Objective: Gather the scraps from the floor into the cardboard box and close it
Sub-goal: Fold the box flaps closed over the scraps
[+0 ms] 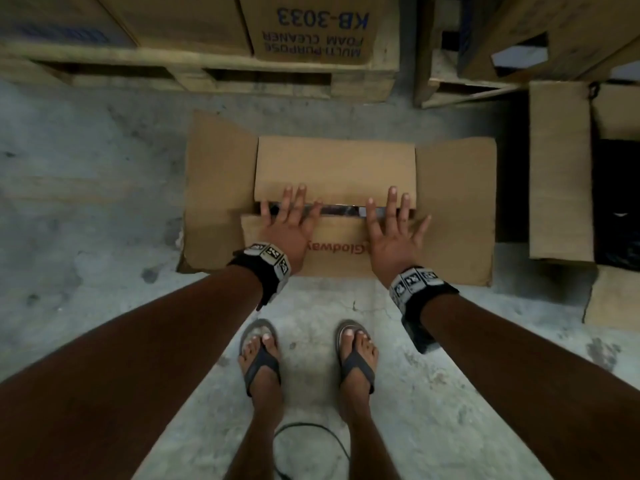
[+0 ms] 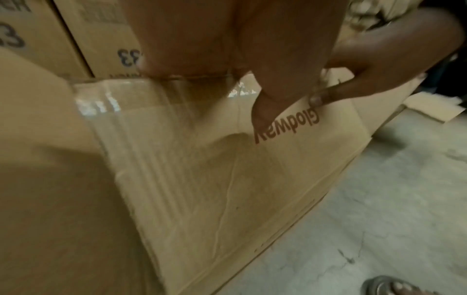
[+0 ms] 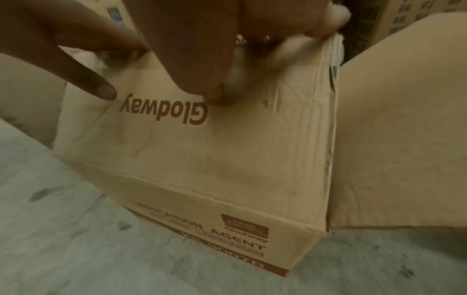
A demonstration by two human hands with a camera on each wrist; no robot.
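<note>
We press both hands flat on cardboard box (image 1: 334, 164) top. Left hand (image 1: 289, 225) and right hand (image 1: 393, 230) lie with fingers straight, spread, gripping nothing, on near flap and across narrow gap to far flap. Side flaps stick out either way. Box sits on floor (image 1: 86, 188). Beyond box: pallet (image 1: 207, 69) carrying cartons (image 1: 308, 27). Right of box: open carton (image 1: 561, 168). Near box: our sandalled feet (image 1: 263, 355).

The box (image 1: 332, 168) sits mid-frame on the concrete floor: brown cardboard, "Glodway" printed in red on its near flap (image 1: 332, 251). Far and near flaps are folded down (a narrow gap remains between them); side flaps lie spread outward.
</note>
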